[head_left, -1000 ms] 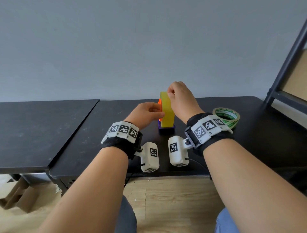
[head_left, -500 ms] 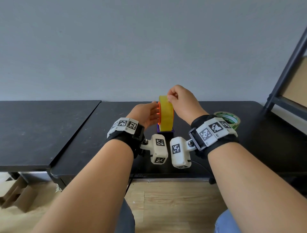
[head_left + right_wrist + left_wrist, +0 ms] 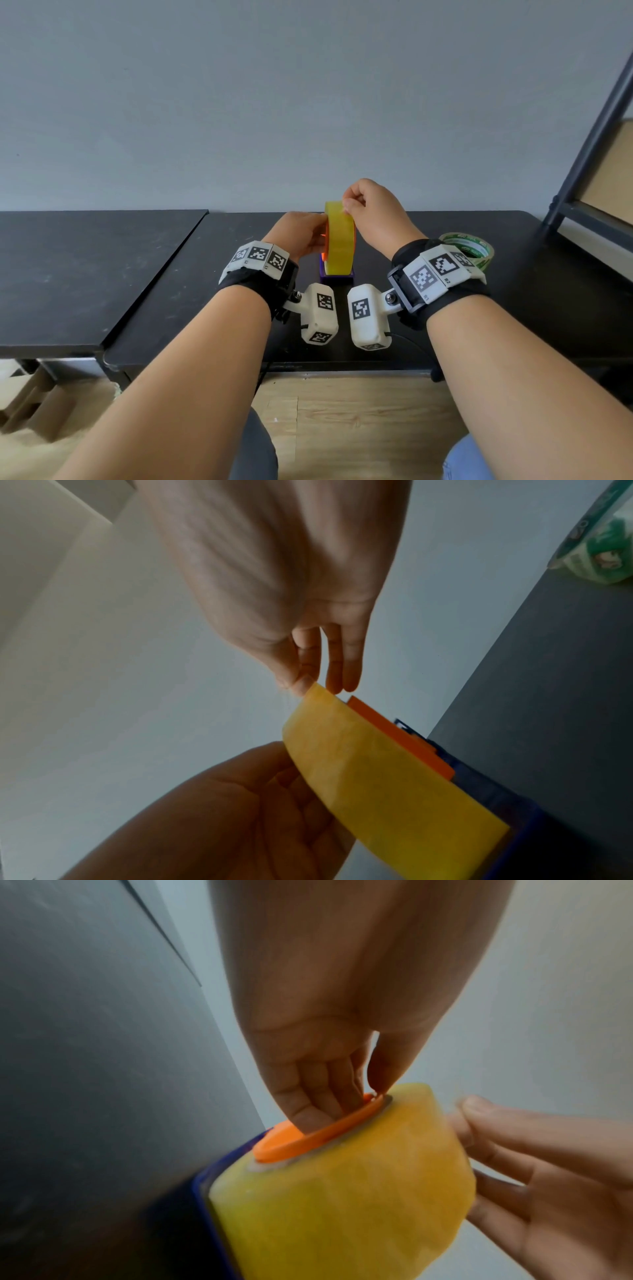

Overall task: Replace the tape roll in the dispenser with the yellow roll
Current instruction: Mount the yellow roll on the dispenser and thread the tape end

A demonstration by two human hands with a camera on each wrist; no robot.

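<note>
The left hand (image 3: 301, 233) presses curled fingers into the orange hub (image 3: 308, 1139) on the left face of the yellow roll (image 3: 339, 240), which stands upright in the blue dispenser (image 3: 336, 276) on the black table (image 3: 205, 274). At the roll's top, the right hand (image 3: 373, 216) pinches its edge. Right of the roll lies a green tape roll (image 3: 474, 251).

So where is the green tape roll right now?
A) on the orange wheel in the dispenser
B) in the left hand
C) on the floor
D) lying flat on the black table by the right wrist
D: the green tape roll lies flat on the black table, while the yellow roll sits in the dispenser.
</note>
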